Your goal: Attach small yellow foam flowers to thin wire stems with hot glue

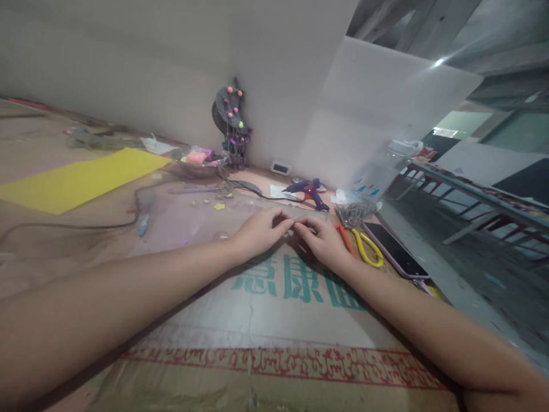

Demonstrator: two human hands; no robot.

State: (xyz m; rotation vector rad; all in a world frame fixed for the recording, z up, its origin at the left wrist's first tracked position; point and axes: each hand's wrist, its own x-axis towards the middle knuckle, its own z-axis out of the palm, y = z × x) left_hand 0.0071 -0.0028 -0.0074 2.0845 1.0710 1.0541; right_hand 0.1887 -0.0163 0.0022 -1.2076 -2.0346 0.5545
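Observation:
My left hand (266,229) and my right hand (316,237) meet at the fingertips above a cardboard sheet (206,332) printed with green characters. Thumb and forefinger of each hand are pinched together. Whatever sits between them is too small or hidden to name. Just beyond the hands lies a blue glue gun (315,193) with an orange trigger and a small red light. Beside my right hand are yellow-handled pliers or scissors (368,249) and an orange handle (344,239).
A phone (397,249) lies at the right edge, near a water jug (371,171) and a box of grey cord (355,214). Yellow sheet (86,177) is at left. A bowl of clay packs (201,163) and a decorated grey crescent (229,111) stand at the back.

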